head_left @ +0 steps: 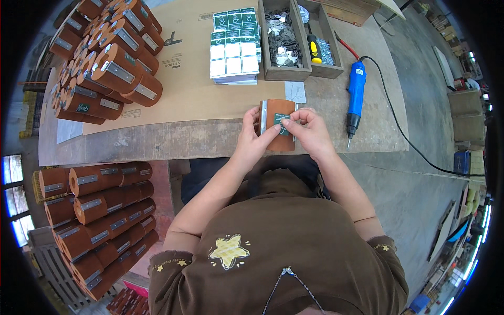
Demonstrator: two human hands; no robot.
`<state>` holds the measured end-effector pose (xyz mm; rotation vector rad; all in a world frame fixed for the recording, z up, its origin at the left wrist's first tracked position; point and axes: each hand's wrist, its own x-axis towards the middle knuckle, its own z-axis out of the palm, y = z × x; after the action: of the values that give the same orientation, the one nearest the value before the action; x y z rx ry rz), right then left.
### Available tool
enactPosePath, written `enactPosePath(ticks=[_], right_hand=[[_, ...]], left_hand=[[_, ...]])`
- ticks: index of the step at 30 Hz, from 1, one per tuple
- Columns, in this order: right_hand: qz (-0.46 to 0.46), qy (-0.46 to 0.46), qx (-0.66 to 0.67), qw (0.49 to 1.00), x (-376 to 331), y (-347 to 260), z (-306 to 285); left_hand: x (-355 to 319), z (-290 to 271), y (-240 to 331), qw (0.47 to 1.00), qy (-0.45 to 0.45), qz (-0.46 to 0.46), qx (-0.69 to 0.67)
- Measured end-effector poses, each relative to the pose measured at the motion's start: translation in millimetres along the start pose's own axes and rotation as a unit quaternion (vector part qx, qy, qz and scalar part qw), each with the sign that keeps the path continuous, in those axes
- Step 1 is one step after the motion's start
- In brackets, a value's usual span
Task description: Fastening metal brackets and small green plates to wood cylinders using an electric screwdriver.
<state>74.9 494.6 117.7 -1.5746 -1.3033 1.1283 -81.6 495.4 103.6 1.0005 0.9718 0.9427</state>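
At the table's near edge, a reddish-brown cylinder (277, 106) with metal strips on its sides sits between my two hands. My left hand (251, 139) grips its left side, with the thumb on its front. My right hand (314, 132) holds the right side, its thumb and finger pressing at a small green label (282, 117) on the cylinder's face. Both thumbs partly cover the label. Beyond the cylinder lies a stack of green-and-white label sheets (234, 59).
Similar cylinders are heaped at the table's far left (118, 71) and stacked below it (107, 205). A wooden two-part tray (270, 74) holds metal pieces and a yellow-black screwdriver (314, 48). A corded blue electric screwdriver (356, 89) lies at right. Cardboard (173, 100) covers part of the table.
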Motion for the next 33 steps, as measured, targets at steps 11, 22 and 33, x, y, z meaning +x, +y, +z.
enactPosePath(ticks=[11,22,33], right_hand=[[-0.061,0.041,-0.131,0.989,-1.6,-8.8,2.7],[-0.049,0.019,-0.269,0.962,14.3,-26.5,-22.7],[0.049,-0.003,0.157,0.986,9.1,30.6,5.3]], left_hand=[[2.1,0.4,-6.7,0.999,0.000,0.023,0.033],[2.5,-1.5,-9.2,0.998,-0.001,0.041,0.043],[17.4,0.9,-7.2,0.999,0.037,-0.017,0.018]])
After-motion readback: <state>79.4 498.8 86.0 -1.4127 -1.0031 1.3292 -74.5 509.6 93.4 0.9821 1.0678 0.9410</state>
